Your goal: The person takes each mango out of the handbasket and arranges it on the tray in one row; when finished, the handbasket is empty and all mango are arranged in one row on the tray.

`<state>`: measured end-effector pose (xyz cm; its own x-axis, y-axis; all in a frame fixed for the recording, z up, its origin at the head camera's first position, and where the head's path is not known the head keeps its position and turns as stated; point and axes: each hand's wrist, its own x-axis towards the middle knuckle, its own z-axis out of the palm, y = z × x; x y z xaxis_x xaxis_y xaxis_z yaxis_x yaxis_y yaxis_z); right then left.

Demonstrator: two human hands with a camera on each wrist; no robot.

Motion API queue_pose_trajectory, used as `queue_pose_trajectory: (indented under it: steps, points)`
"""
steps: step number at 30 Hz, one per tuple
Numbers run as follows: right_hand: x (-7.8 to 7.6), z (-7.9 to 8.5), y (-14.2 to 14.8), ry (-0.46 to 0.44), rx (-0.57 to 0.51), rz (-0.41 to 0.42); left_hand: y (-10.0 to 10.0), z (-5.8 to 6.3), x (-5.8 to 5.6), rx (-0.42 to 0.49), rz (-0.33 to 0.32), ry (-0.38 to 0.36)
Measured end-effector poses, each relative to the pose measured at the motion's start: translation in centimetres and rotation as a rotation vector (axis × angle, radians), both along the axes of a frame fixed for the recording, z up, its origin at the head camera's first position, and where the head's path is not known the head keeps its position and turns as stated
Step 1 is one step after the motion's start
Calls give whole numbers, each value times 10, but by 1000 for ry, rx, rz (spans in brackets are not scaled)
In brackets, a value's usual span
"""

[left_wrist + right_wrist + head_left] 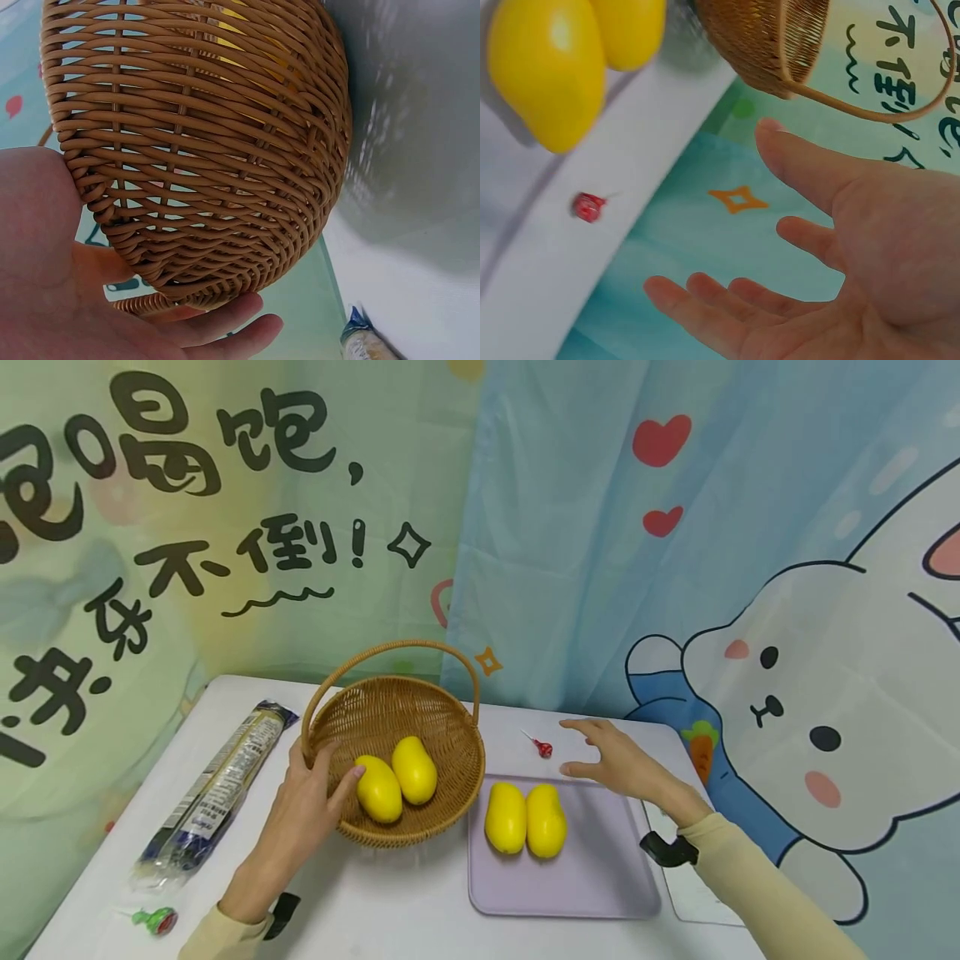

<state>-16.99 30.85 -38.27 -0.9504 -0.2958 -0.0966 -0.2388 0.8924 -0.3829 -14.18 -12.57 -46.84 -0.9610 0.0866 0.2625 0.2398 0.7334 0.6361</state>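
My left hand [302,802] holds the wicker basket [450,739] by its left rim, the thumb on the inner side. In the left wrist view the basket's woven wall [202,157] fills the middle, with fingers [232,322] spread at its edge. Two yellow mangoes [378,789] lie inside the basket. Two more mangoes [506,818] lie side by side on a lilac tray [570,893]. My right hand [618,764] hovers beyond the tray's back right part, fingers apart, holding nothing. Nearest to it is a red-wrapped lollipop [543,748], also seen in the right wrist view.
At the table's left lies a long plastic-wrapped packet [217,797], with a green lollipop [156,920] in front of it. A white flat board [693,868] sits partly beneath my right arm. A printed curtain [555,568] hangs behind the table's back edge.
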Motion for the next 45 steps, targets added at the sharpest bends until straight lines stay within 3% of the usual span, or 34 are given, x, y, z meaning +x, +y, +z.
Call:
queue_pose_trajectory:
  steps: [8, 20, 31, 37, 45]
  points:
    - [-12, 21, -20, 36, -1, 66, 0, -1, 0, -8, 2, -20]
    - [-26, 37, -78, -62, -20, 187, 2, -2, -1, -13, 5, -15]
    - [-34, 39, -133, -85, 5, 342, 2, -4, -1, -17, 4, -9]
    - [-46, 38, -162, -94, 19, 433, 1, -3, 0, -21, 9, -1]
    - [-64, 29, -191, -156, 68, 454, 0, -2, 0, -20, 6, -2]
